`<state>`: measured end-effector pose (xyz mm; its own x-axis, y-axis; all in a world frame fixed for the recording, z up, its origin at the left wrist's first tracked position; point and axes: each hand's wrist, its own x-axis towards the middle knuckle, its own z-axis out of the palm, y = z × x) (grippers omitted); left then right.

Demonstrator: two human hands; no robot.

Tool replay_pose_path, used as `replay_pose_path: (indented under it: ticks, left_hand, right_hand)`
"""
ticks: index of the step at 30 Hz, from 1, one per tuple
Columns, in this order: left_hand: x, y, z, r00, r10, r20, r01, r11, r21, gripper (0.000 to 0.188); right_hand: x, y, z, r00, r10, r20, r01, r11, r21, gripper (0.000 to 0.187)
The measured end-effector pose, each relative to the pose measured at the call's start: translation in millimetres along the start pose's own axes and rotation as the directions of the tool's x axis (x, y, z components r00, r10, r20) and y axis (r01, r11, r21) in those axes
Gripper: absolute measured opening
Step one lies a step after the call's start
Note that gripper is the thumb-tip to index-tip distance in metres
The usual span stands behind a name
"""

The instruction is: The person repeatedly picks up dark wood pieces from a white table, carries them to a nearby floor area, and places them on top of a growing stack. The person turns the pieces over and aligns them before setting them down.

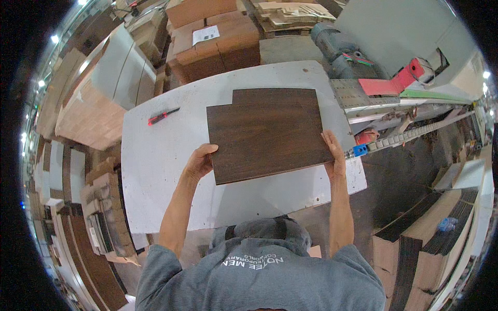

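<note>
Between my two hands is a dark brown wood-grain board (pixel 267 132) with a notch cut out of its far left corner. My left hand (pixel 201 159) grips its left edge near the front corner, thumb on top and the other fingers hidden beneath. At the right edge, my right hand (pixel 333 153) clasps the board, with fingers along the side. The board is over a white work table (pixel 161 176); how far it is raised I cannot tell. A red-handled tool with a thin dark blade, like a screwdriver (pixel 163 116), lies on the table's far left part.
Beyond the table stands a cardboard box (pixel 218 46) with a paper sheet on top. Machinery with a motor (pixel 342 49) and a red bracket (pixel 394 80) borders the right side. Stacked panels (pixel 111 88) rise at left; more board stacks (pixel 430 243) stand at lower right.
</note>
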<state>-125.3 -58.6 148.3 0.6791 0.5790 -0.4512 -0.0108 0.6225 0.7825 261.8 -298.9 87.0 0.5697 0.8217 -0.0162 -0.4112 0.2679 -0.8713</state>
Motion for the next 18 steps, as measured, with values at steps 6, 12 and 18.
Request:
replay_pose_path:
  ticks: [6, 12, 18]
  left_hand:
    - [83, -1, 13, 0.984, 0.032, -0.174, 0.019, 0.960, 0.280, 0.048]
    - [152, -37, 6, 0.737, 0.666, -0.115, -0.072, 0.247, 0.966, 0.063]
    - [144, -99, 11, 0.655, 0.722, -0.225, 0.109, 0.205, 0.973, 0.072]
  right_hand:
    - [27, -7, -13, 0.998, 0.049, 0.040, 0.005, 0.576, -0.818, 0.076]
    - [62, 58, -37, 0.955, -0.291, -0.056, -0.012, 0.149, -0.989, 0.079]
    - [44, 77, 4, 0.951, -0.293, -0.103, -0.093, 0.046, -0.995, 0.076]
